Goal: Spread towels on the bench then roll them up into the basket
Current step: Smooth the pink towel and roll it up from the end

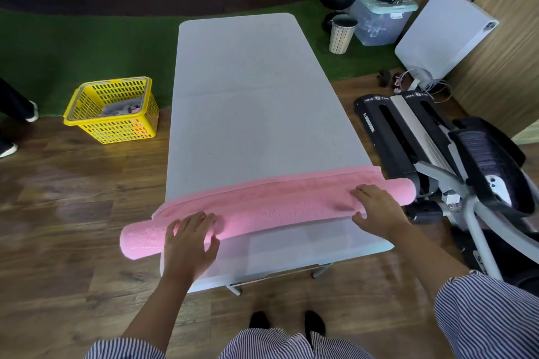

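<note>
**Ana:** Fingers point(204, 220) spread and lying flat over the near-left part of the pink towel point(262, 208), and that's the left hand point(188, 245) pressing down on top, not curled round anything

**Ben:** Same on the other side: right hand point(376, 210) laid over the roll towards its right end, fingers relaxed and draped on the cloth, thumb on the near side. Neither hand actually grips it

**Ana:** So it looks like we're in the rolling step. That towel is a long fat roll lying across the near end of the bench point(256, 102), both ends poking out past the bench edges

**Ben:** And only a narrow flat strip is left on the far side of the roll. I'd say this one is nearly done

**Ana:** Next move, as I read it: push the roll away over that last strip, keeping both palms even so it stays tight

**Ben:** Then it needs lifting without letting it unwind, and carrying left to the yellow basket point(87, 122) on the floor, well apart from the bench. Something grey already lies in there
</note>
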